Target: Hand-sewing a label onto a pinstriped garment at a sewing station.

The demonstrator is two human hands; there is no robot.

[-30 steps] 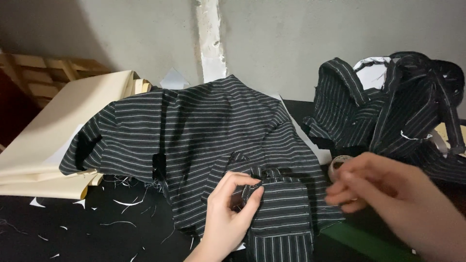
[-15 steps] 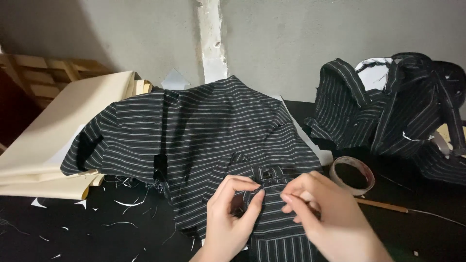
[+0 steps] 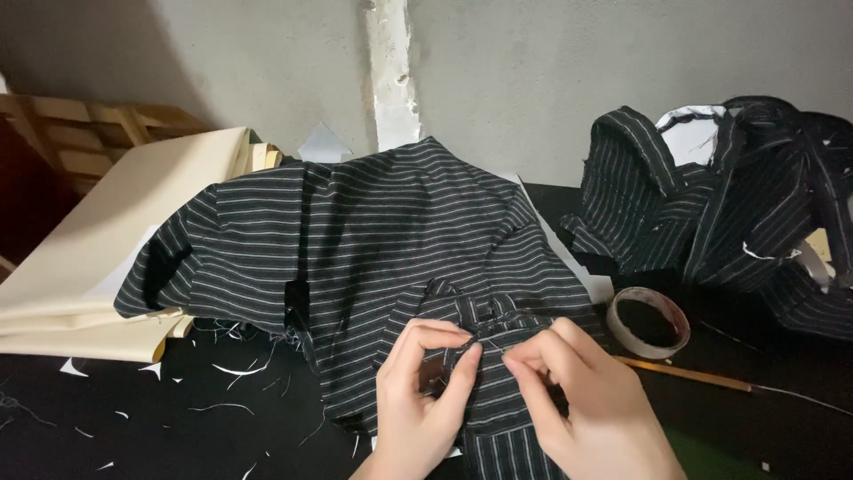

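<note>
A black garment piece with thin white stripes [image 3: 373,240] lies spread over the dark table. My left hand [image 3: 422,400] pinches a gathered fold of this striped cloth near its lower edge. My right hand [image 3: 577,400] is close beside it, thumb and forefinger pinched together at the same fold, fingertips almost touching the left hand's. Whether a pin or needle is between the fingers is too small to tell.
A roll of tape [image 3: 649,322] lies right of my hands, with a thin wooden stick [image 3: 684,373] in front of it. A heap of striped cloth pieces [image 3: 729,196] sits at the back right. Cream fabric sheets [image 3: 98,258] are stacked left. Thread scraps [image 3: 231,369] litter the table.
My right hand has come from the tape roll at the right over to the fold held by my left hand, and now pinches there. The left hand has stayed in place.
</note>
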